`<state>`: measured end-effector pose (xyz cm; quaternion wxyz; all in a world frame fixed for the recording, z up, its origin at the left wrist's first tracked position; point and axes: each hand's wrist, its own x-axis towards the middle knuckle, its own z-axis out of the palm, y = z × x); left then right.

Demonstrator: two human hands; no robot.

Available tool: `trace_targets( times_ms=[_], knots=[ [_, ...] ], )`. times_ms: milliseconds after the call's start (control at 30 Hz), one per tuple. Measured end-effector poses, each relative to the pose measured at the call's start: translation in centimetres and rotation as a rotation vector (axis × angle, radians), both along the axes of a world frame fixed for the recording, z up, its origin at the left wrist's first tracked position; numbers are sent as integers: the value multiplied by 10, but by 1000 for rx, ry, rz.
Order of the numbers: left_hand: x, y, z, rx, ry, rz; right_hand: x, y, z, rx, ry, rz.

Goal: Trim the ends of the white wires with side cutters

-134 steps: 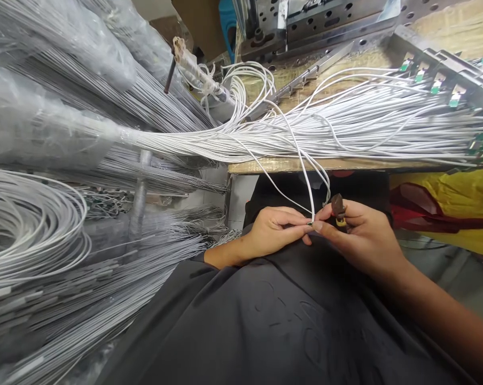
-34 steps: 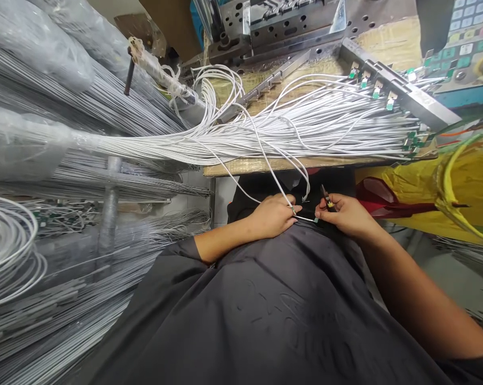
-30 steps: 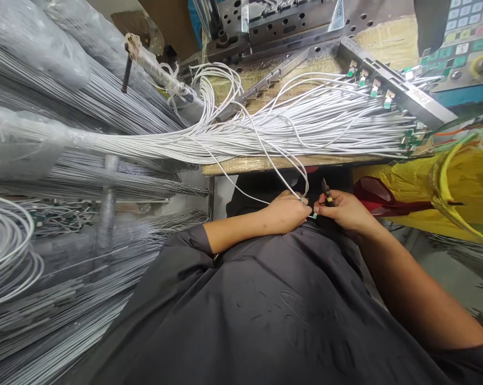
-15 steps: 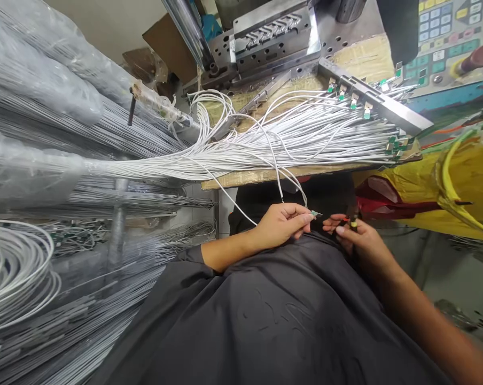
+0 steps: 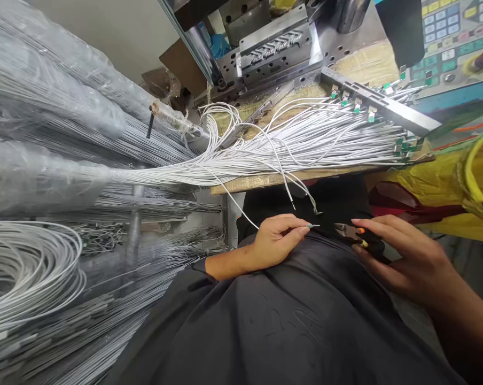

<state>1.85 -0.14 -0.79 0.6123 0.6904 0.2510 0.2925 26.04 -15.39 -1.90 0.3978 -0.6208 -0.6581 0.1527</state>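
Your left hand [image 5: 277, 243] is closed on one thin white wire [image 5: 241, 213]. You pinch it between your thumb and first finger, and its tip sticks out just past your fingertips. This wire runs up and to the left, to the near edge of the counter [image 5: 265, 182].

Your right hand [image 5: 402, 256] holds small pliers [image 5: 353, 233] with a dark handle. Your fingers lie long and loose around them. The nose of the pliers points left, toward the wire tip, but does not touch it. Your two hands are apart, both low over your dark lap [image 5: 285, 321].

Two more loose wire ends [image 5: 316, 209] hang off the counter edge, just above your left hand.

A big bunch of white wires [image 5: 325, 139] lies across the counter. At its far right end is a metal bar [image 5: 381, 101] with little green pieces. A button panel [image 5: 450, 32] is far right. Yellow cloth [image 5: 437, 182] is on the right. On the left are wire coils [image 5: 25, 267].
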Motion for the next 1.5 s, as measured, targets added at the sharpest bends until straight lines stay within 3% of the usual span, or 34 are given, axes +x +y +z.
trace_targets(
  times_ms=[100,200,433,633,933,1500],
  knots=[
    [-4,1,-1,168,-19,-36,1,9,21,11,-100,80],
    [-7,1,-2,239,-82,-57,-2,16,29,11,-205,130],
    [-10,2,-6,288,-153,-77,-5,23,31,40,-248,134],
    [-9,5,-6,242,-23,-92,-3,24,37,43,-340,136],
    [-12,8,-7,243,-13,-126,-3,26,45,64,-397,139],
    [-19,14,-10,419,-135,-189,-4,27,51,28,-395,160]
  ],
)
